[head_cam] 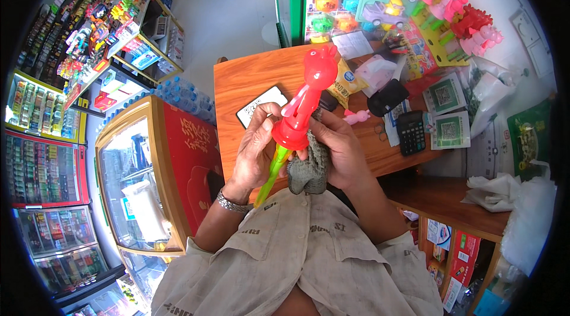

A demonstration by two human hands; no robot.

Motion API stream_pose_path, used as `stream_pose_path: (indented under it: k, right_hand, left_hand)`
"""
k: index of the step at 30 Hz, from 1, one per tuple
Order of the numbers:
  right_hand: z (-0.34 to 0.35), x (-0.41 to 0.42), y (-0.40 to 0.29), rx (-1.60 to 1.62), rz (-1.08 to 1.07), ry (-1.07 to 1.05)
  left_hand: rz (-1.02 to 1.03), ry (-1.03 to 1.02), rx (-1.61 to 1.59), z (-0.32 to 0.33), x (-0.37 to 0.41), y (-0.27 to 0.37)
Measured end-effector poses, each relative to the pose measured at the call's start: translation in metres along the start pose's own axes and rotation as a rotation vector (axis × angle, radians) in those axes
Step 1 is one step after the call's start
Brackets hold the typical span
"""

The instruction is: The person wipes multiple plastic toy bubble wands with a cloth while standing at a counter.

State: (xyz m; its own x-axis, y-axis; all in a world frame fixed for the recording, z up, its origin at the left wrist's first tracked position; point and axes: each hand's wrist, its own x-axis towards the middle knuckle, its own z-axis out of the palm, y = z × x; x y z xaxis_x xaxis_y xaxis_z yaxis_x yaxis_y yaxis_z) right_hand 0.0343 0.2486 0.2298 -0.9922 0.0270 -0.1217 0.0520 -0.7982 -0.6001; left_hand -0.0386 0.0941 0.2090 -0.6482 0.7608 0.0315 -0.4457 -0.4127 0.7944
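Note:
A shiny red plastic animal-figure toy (311,80) on a yellow-green stick handle (276,169) stands tilted between my hands, above the wooden table. My left hand (256,151) pinches the toy near its round red base, and the handle slants down past the fingers towards my shirt. My right hand (338,146) holds a bunched grey-green knitted cloth (309,169) against the toy's base. Part of the cloth hangs below the right fingers. Beyond the left fingertips, a phone (262,104) with a code on its screen lies on the table.
The wooden table (236,80) carries a yellow snack bag (346,82), a black pouch (388,97), a small pink figure (357,117) and a calculator (412,132). Similar toys (463,17) stand in a yellow display box at the back right. A glass-fronted cabinet (142,173) is at left.

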Motion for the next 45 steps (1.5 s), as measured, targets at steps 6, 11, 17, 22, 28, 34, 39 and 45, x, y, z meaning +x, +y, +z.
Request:
stream_pose_path:
  k: [6, 11, 17, 22, 28, 34, 39, 45]
  right_hand:
    - [-0.030, 0.000, -0.014, -0.144, 0.260, -0.078]
    - [-0.057, 0.001, 0.000, -0.776, 0.315, -0.085]
    - [-0.117, -0.023, 0.018, -1.085, 0.255, -0.055]
    - [-0.147, -0.076, -0.003, -0.650, 0.120, 0.589]
    - [-0.169, -0.152, -0.031, -0.348, -0.027, 0.831]
    - [-0.116, -0.168, -0.050, -0.287, -0.313, 0.851]
    - [-0.080, -0.176, -0.070, -0.654, -0.412, 0.812]
    - [-0.064, -0.174, -0.086, -1.049, -0.673, 0.780]
  left_hand:
    - [-0.172, -0.073, 0.004, 0.004, -0.009, 0.002]
    - [-0.207, -0.181, 0.342, -0.008, -0.017, -0.029]
    - [-0.622, -0.213, 0.390, -0.001, -0.011, -0.038]
    - [-0.500, -0.135, 0.737, -0.017, 0.009, -0.074]
    - [-0.125, -0.212, 1.192, -0.034, 0.032, -0.154]
    - [0.005, -0.316, 1.498, -0.024, 0.050, -0.193]
    - [0.210, -0.362, 1.896, -0.020, 0.061, -0.207]
    - [0.154, -0.328, 1.994, -0.011, 0.058, -0.196]
